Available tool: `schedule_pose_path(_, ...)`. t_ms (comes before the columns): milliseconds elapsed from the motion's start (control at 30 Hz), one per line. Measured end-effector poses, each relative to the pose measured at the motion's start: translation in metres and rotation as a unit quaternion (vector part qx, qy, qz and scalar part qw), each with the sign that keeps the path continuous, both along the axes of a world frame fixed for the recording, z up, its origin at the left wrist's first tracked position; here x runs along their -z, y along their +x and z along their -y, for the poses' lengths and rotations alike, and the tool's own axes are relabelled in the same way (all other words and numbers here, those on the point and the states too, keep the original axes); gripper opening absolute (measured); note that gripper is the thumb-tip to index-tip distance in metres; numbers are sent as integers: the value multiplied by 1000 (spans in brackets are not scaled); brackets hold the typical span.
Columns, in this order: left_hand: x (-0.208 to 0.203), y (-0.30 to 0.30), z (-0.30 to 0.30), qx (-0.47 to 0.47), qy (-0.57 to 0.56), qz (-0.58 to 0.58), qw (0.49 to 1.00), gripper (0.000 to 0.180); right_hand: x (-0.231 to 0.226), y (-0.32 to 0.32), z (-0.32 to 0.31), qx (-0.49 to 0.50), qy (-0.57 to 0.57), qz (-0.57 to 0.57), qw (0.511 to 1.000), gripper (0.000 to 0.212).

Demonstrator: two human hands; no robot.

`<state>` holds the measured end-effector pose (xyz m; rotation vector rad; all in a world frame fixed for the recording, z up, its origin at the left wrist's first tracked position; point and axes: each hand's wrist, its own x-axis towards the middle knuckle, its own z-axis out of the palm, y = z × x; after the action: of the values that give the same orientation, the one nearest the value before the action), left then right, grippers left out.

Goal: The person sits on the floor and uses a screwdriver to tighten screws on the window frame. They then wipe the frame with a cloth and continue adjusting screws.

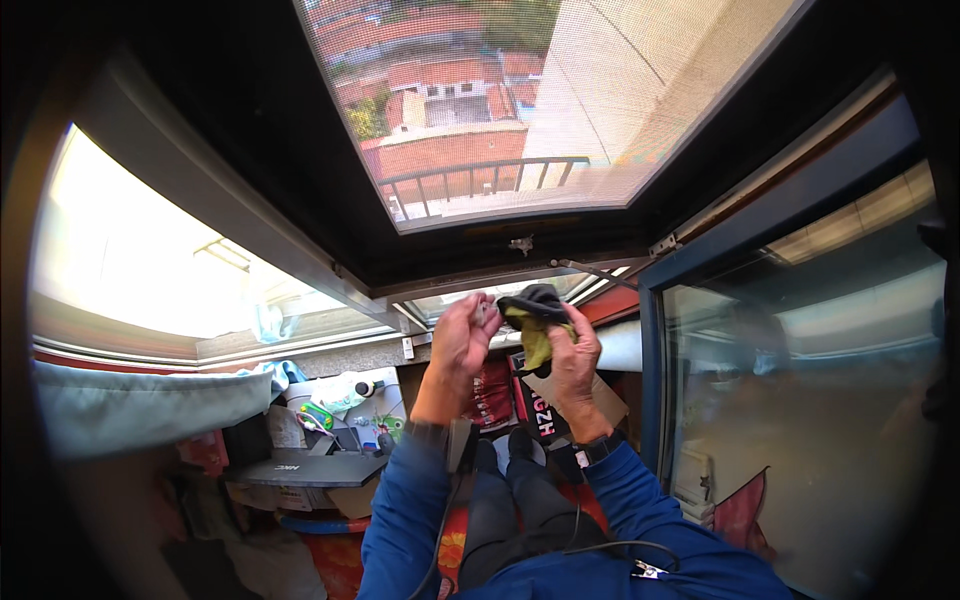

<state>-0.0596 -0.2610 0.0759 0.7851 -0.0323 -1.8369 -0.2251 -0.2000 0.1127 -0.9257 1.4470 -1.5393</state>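
In front of the window sill I hold a crumpled cloth (538,343), black on one part and yellow-green on the other. My right hand (575,368) is closed on its right edge, thumb and fingers pinching it. Just left of the cloth is my left hand (462,345), its fingers curled inward. Something small and greyish shows at those fingertips, too blurred to name. Both hands are raised before the dark window frame (470,248), whose insect screen (460,120) faces me.
At right a blue-framed window sash (652,380) stands swung inward, with a metal stay arm (595,270) near its hinge. Lower left, a desk holds a monitor (305,467), a bottle (350,392) and small items. A pale curtain (150,405) hangs left. Boxes (540,410) lie below my hands.
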Motion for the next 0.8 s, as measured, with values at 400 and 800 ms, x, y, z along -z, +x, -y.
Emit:
schedule_pose_path(400, -9, -74, 84, 153, -333, 843, 394, 15, 15, -42, -19, 35, 37, -53, 997, 37)
schedule_pose_path(800, -16, -35, 73, 69, -282, 503, 814, 10, 30, -58, -27, 32, 44, -73, 996, 36)
